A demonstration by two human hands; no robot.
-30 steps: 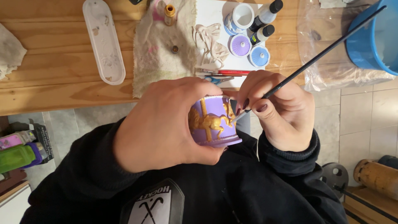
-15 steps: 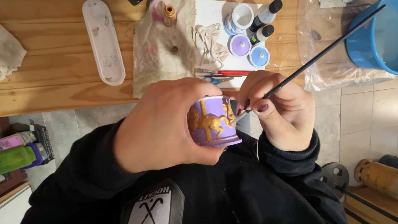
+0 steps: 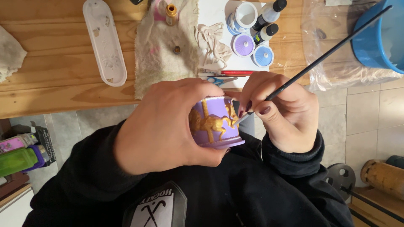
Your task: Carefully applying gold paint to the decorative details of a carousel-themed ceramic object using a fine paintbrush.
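My left hand [image 3: 164,126] wraps around a small purple carousel-shaped ornament [image 3: 216,126] with a gold horse on its side, holding it over my lap. My right hand [image 3: 282,111] pinches a thin black paintbrush [image 3: 324,54], its long handle slanting up to the right. The brush tip touches the ornament's right side next to the gold horse. Both sleeves are black.
A wooden table edge [image 3: 63,94] runs above my hands. On it lie a white oval tray [image 3: 105,42], a stained cloth [image 3: 164,50], a small gold paint bottle [image 3: 171,12], round paint lids [image 3: 252,48], dropper bottles [image 3: 269,14] and a blue bucket [image 3: 381,38] on plastic sheet. Tiled floor shows right.
The ornament has turned slightly in my left hand. The brush tip stays at its right side with only small movement.
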